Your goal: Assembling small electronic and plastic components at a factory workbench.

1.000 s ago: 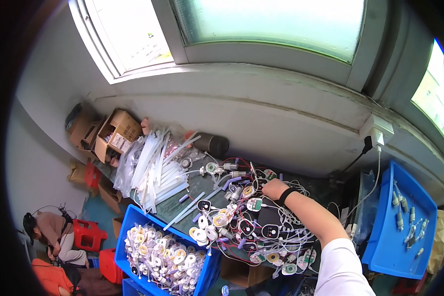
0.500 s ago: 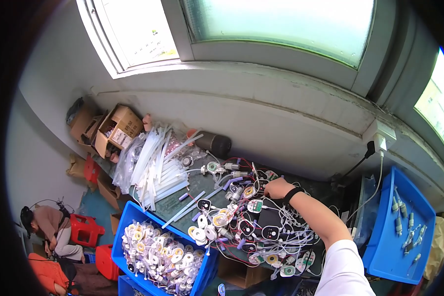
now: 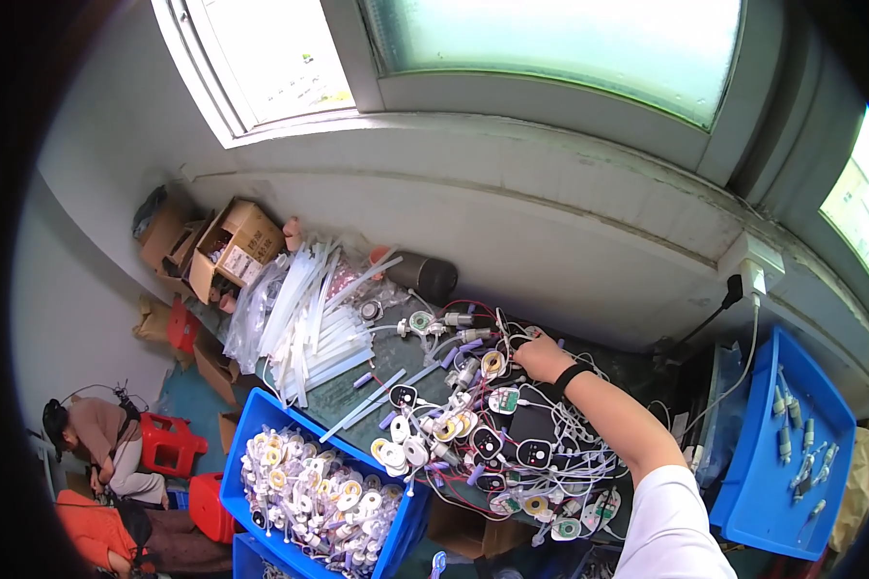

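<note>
Right hand: I see my right hand [image 3: 541, 357] stretched out over the far middle of the workbench [image 3: 357, 405], fingers curled down into the tangle of wired parts [image 3: 492, 434]; I cannot tell whether they pinch anything.
Left hand: I do not see it anywhere in the head view.
Wrist: a black band [image 3: 570, 375] sits on my right wrist, and a white sleeve [image 3: 671, 526] covers the upper arm near the lower edge.
Wired parts: small oval and round pieces, white, black and yellow, on thin white and red leads, heaped across the middle and right of the workbench; my fingertips touch the heap's far edge.
White tubes: a fan of pale plastic tubes and bags [image 3: 304, 309] lies toward the left end of the workbench, well apart from my hand.
Dark cylinder: a dark roll [image 3: 425, 275] lies at the far edge, near the wall.
Near bin: a blue bin [image 3: 261, 425] at the near left corner holds more white and yellow wired pieces.
Right bin: a blue tray [image 3: 753, 482] past the right end holds a few small pale parts.
Boxes: open cardboard boxes [image 3: 246, 236] stand at the far left.
Other person: a person [image 3: 97, 439] crouches on the floor at the left beside a red stool [image 3: 169, 444].
</note>
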Demonstrator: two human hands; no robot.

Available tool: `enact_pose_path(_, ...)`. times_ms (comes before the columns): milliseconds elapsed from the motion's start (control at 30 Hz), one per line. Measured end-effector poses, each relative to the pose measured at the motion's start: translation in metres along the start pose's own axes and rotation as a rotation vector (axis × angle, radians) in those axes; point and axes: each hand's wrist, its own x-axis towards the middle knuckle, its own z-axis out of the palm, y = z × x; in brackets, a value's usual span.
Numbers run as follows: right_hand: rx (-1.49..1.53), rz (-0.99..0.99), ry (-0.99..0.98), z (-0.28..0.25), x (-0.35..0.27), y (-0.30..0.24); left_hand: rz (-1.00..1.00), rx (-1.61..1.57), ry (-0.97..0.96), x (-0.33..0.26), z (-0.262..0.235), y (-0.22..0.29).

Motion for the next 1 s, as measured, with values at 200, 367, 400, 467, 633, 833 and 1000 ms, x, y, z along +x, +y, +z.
enact_pose_path(200, -0.059, -0.049, -0.051, 0.008, 0.003, -0.011, 0.034, 0.009, 0.009, -0.002, -0.003, -0.006)
enact_pose_path(367, -0.079, -0.048, -0.089, -0.001, 0.006, -0.019, 0.010, -0.016, 0.033, -0.005, -0.003, -0.001)
enact_pose_path(400, -0.080, -0.052, -0.088, -0.002, 0.005, -0.019, 0.003, -0.029, 0.028, -0.005, -0.004, -0.001)
enact_pose_path(467, 0.033, -0.039, -0.048, -0.006, 0.004, -0.015, 0.020, -0.055, 0.033, -0.005, -0.006, -0.009)
enact_pose_path(633, 0.218, 0.088, 0.224, -0.017, 0.006, -0.008, 0.048, -0.067, 0.049, -0.007, -0.007, -0.008)
enact_pose_path(833, 0.159, 0.124, 0.204, -0.026, 0.002, -0.013, 0.013, -0.077, 0.064, -0.010, -0.005, 0.000)
enact_pose_path(1000, 0.130, 0.125, 0.003, -0.040, -0.002, -0.018, 0.037, -0.074, 0.061, -0.011, -0.010, -0.006)
